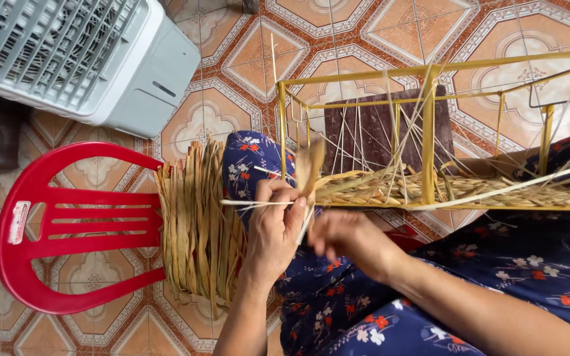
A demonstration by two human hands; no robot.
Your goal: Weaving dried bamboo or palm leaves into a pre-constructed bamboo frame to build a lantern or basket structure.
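Observation:
My left hand (pixel 277 221) pinches a flat dried-leaf strip (pixel 309 168) against the corner of a yellow metal frame (pixel 428 142). My right hand (pixel 344 240) sits just right of it, blurred, close under the frame's lower bar; whether it grips a strip I cannot tell. A plaited band of dried straw (pixel 456 190) runs along that lower bar, with loose thin stalks sticking up and out. A bundle of flat dried leaf strips (pixel 196 227) lies over my knee, left of my hands. My lap is covered by blue flowered cloth (pixel 536 264).
A red plastic chair (pixel 67 224) lies on the patterned tile floor (pixel 232 59) at left. A white fan or cooler unit (pixel 80 56) stands at top left. A dark wooden board (pixel 371 128) shows behind the frame.

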